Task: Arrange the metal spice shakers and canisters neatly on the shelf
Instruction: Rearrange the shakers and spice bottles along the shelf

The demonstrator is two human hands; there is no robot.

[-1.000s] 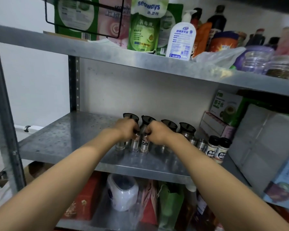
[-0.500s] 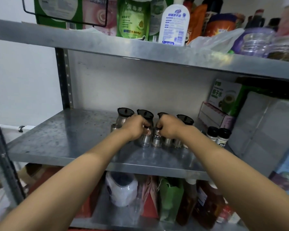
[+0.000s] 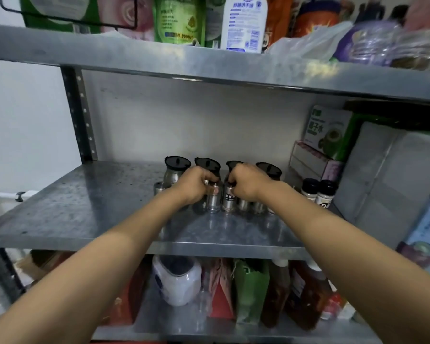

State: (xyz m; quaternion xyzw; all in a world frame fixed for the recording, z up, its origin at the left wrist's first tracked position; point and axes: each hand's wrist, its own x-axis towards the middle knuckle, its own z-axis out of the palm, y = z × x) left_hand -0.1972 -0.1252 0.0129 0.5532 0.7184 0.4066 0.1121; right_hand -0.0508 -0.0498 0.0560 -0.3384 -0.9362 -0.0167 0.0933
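Note:
Several small metal spice shakers stand in a front row on the middle shelf. Behind them is a row of taller metal canisters with black pouring lids, the leftmost canister fully in view. My left hand is curled over the top of one shaker. Right beside it, my right hand grips the top of a labelled shaker. One more small shaker stands at the left end of the row. Further shakers lie partly hidden under my right wrist.
Two black-capped white spice bottles stand to the right, next to boxes and a grey panel. The upper shelf carries bottles and refill pouches; the lower shelf holds bags and bottles. The shelf's left half is bare metal.
The two hands with their shakers have shifted slightly right along the front row and sit closer together. The camera has tilted down and moved nearer.

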